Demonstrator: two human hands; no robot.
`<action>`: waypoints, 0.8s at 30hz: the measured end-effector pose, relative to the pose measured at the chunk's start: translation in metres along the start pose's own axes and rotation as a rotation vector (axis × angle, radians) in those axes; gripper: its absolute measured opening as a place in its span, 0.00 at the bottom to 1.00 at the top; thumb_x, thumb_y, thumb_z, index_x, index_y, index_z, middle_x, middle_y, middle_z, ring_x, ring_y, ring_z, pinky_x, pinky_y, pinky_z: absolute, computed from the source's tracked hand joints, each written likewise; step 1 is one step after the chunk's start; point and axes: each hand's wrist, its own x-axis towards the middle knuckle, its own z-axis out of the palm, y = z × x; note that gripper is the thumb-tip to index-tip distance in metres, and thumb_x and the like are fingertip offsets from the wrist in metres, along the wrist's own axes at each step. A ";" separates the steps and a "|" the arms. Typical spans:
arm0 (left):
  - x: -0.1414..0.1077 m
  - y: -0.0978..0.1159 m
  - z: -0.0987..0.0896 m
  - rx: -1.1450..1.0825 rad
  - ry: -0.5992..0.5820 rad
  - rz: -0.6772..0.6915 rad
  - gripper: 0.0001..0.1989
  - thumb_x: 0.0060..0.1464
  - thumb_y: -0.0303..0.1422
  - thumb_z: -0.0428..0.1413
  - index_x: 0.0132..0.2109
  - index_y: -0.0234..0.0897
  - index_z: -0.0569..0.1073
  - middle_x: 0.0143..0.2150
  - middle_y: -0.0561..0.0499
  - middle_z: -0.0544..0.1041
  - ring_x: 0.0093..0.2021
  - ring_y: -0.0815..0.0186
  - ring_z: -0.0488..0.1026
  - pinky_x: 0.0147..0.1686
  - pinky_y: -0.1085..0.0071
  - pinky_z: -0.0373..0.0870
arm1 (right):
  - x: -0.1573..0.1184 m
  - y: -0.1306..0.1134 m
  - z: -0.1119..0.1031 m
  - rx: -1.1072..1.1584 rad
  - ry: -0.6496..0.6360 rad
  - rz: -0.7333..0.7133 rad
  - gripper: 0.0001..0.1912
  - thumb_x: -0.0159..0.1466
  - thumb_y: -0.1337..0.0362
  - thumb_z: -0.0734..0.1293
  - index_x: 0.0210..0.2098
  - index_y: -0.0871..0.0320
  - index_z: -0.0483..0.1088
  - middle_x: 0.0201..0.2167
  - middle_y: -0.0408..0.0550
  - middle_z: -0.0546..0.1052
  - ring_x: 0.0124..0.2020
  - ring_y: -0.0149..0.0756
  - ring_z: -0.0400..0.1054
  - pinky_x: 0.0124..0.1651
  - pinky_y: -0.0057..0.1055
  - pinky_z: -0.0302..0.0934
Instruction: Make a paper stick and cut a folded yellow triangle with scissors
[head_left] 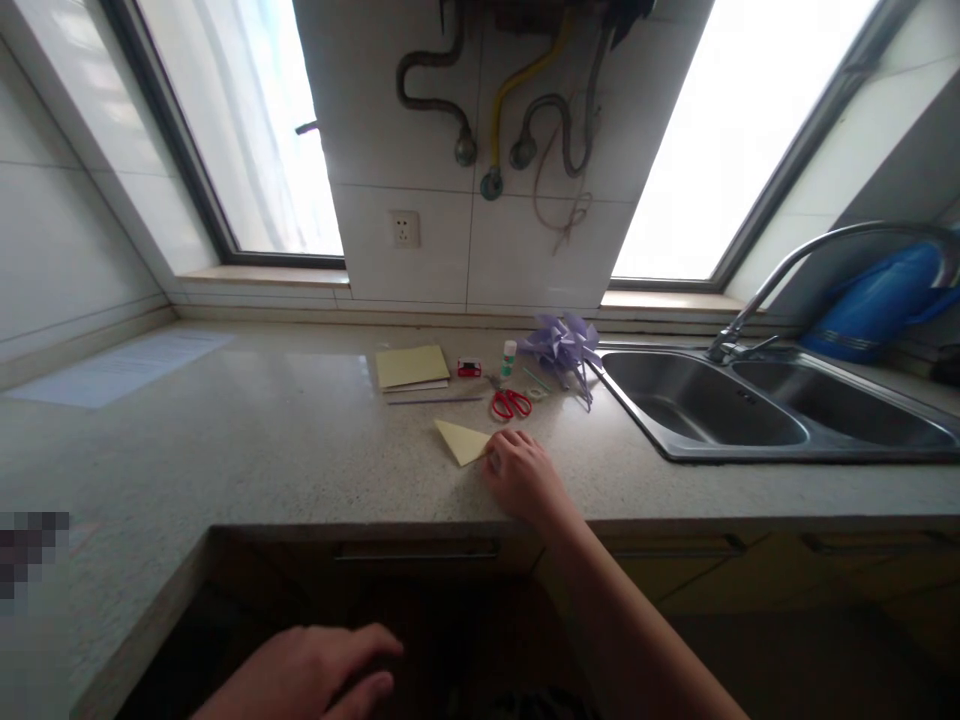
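Note:
A folded pale-yellow paper triangle [461, 441] lies near the counter's front edge. At its right corner, my right hand [521, 472] has its fingers closed on the paper. Low in the view, in front of the counter, my left hand [319, 668] is held with thumb and index finger apart and nothing between them. Just behind the triangle are red-handled scissors [511, 404] and a thin purple stick [435, 401]. Farther back sit a stack of yellow paper [412, 367], a small red box [469, 369] and a glue stick [508, 358].
Purple pinwheels [566, 345] rest beside the steel double sink [675, 440], which has a curved faucet [780, 270]. A blue container [870, 305] stands behind it. White printed sheets [120, 368] lie at the left on the stone counter [300, 460].

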 end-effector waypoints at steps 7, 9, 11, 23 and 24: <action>0.053 0.012 -0.051 0.176 0.324 0.162 0.14 0.68 0.37 0.49 0.55 0.45 0.75 0.55 0.48 0.78 0.55 0.58 0.75 0.55 0.59 0.74 | -0.004 -0.003 -0.003 0.026 -0.035 -0.128 0.04 0.66 0.65 0.64 0.36 0.55 0.71 0.39 0.48 0.77 0.46 0.39 0.69 0.52 0.36 0.60; 0.070 0.003 -0.050 0.228 0.389 0.209 0.17 0.68 0.34 0.48 0.61 0.45 0.70 0.65 0.48 0.70 0.66 0.57 0.66 0.64 0.54 0.65 | -0.005 -0.003 -0.004 0.042 -0.039 -0.149 0.04 0.66 0.65 0.64 0.38 0.54 0.72 0.40 0.48 0.78 0.46 0.39 0.70 0.53 0.37 0.60; 0.086 -0.007 -0.045 0.296 0.402 0.229 0.21 0.69 0.32 0.47 0.66 0.44 0.65 0.71 0.47 0.63 0.72 0.57 0.56 0.68 0.50 0.58 | -0.007 -0.002 -0.005 0.060 -0.038 -0.165 0.06 0.65 0.65 0.64 0.41 0.54 0.72 0.44 0.48 0.78 0.48 0.39 0.70 0.55 0.38 0.61; 0.132 -0.019 -0.018 0.525 0.391 0.266 0.33 0.69 0.49 0.44 0.72 0.34 0.54 0.73 0.39 0.58 0.73 0.55 0.53 0.70 0.52 0.55 | -0.027 -0.035 0.002 0.083 -0.107 -0.266 0.31 0.67 0.58 0.63 0.68 0.53 0.58 0.70 0.48 0.61 0.72 0.44 0.51 0.74 0.49 0.41; 0.132 -0.018 -0.017 0.527 0.396 0.266 0.32 0.69 0.48 0.44 0.72 0.34 0.55 0.73 0.39 0.58 0.73 0.55 0.53 0.70 0.53 0.55 | -0.028 -0.039 0.004 0.070 -0.129 -0.256 0.30 0.68 0.58 0.62 0.69 0.53 0.57 0.70 0.48 0.61 0.72 0.44 0.50 0.74 0.49 0.39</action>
